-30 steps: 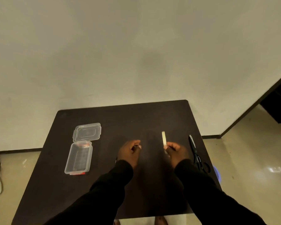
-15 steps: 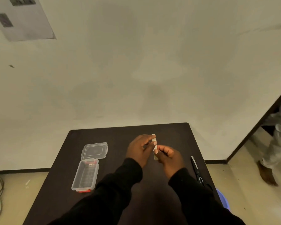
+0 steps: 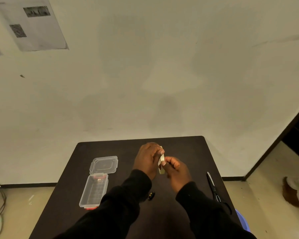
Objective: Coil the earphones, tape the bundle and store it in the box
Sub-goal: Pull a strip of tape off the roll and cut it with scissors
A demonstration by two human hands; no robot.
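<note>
holding a pale strip of tape [image 3: 162, 163] upright between them, both hands are raised over the middle of the counter [image 3: 188, 152]. the left hand [image 3: 148, 159] has its fingers closed on the top of the strip, and the right hand [image 3: 177, 170] pinches it lower down with thumb and forefinger. whether the coiled earphones are tucked in the left palm i cannot tell; only a small dark piece [image 3: 151, 195], perhaps an earbud or plug, shows on the counter just below the left sleeve. the box [image 3: 94, 191] lies open to the left, well apart from the hands, its clear lid [image 3: 104, 165] hinged back. scissors [image 3: 214, 187] lie near the right edge.

the likely step is wrapping the tape round the bundle. the strip could fold and stick to itself or to the fingers if the two grips drift together. if the coil is loosely held, it may spring open before the tape closes, and a trailing end could drag on the counter.
</note>
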